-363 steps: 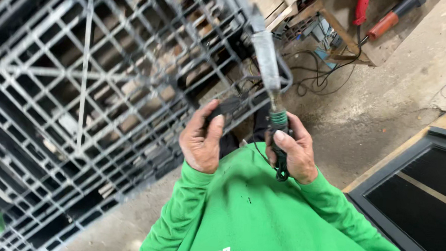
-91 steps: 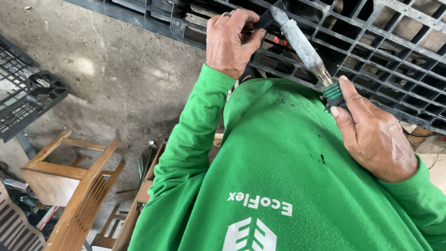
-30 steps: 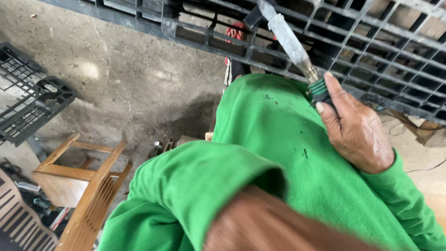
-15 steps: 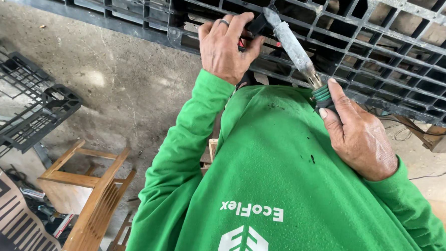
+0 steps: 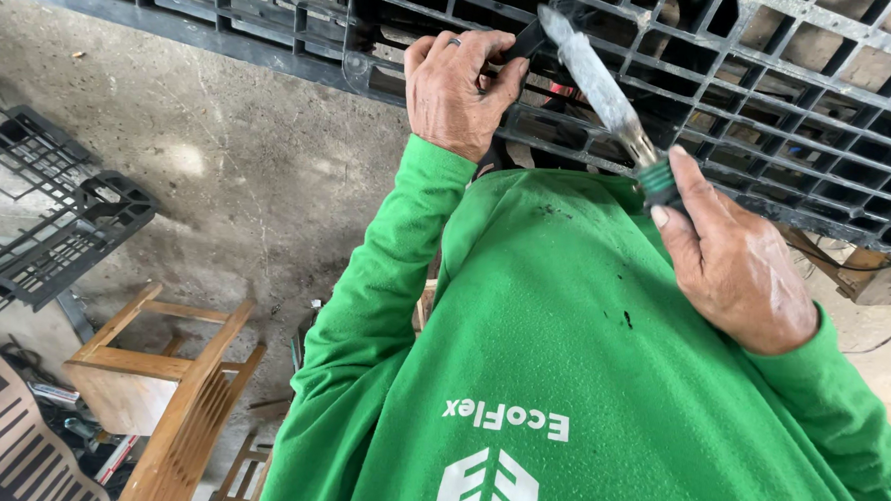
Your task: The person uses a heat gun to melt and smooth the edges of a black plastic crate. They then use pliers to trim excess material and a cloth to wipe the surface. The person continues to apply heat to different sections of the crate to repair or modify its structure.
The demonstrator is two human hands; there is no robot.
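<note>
**Working the pallet grid, repair still mid-way**

Pressing a small black piece (image 5: 523, 45) against the black plastic pallet (image 5: 771, 124), the left hand (image 5: 459, 91) pinches it closed-fingered. Right hand (image 5: 736, 258) wraps tight round the green-collared tool (image 5: 603, 92), tip at the grid. Joint looks unfinished, though it's hard to see.
</note>
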